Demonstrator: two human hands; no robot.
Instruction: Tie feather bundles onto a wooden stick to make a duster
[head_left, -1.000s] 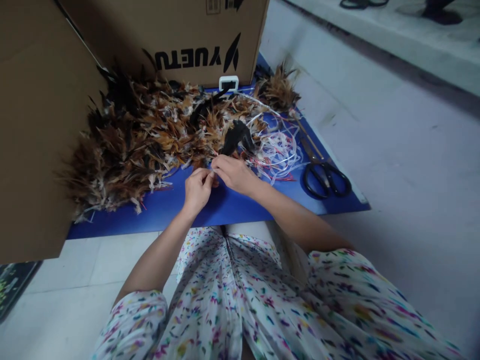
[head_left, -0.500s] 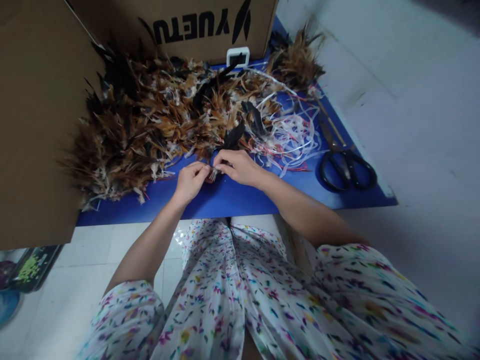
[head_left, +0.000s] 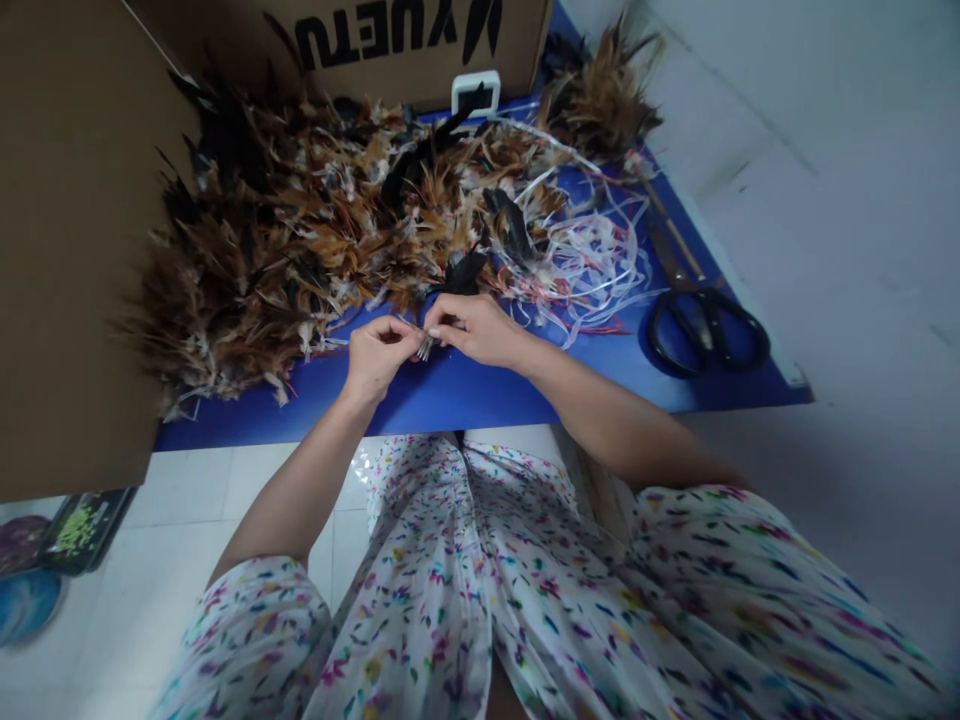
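Near the front edge of the blue table, my left hand point(head_left: 376, 358) pinches a small feather bundle point(head_left: 426, 348) between thumb and fingers. Its pale quill ends stick out toward me. From the right side, my right hand point(head_left: 478, 328) closes its thumb and fingertips on the same bundle, touching my left fingertips. Black feathers point(head_left: 465, 270) rise just beyond my fingers; whether they belong to the bundle I cannot tell. Behind my hands spreads a large heap of brown and black feathers point(head_left: 300, 240). White and red ribbon strands point(head_left: 596, 265) lie tangled to the right.
Black-handled scissors point(head_left: 705, 332) lie at the right of the blue table point(head_left: 600, 385), beside a thin stick point(head_left: 679, 235). A cardboard box point(head_left: 420, 80) stands behind, another cardboard panel point(head_left: 75, 250) at left. A small white device point(head_left: 475, 93) leans at the back.
The view has shifted slightly, so the scissors and ribbons appear a little farther right. Both hands stay on the feather bundle, with only small finger movement.
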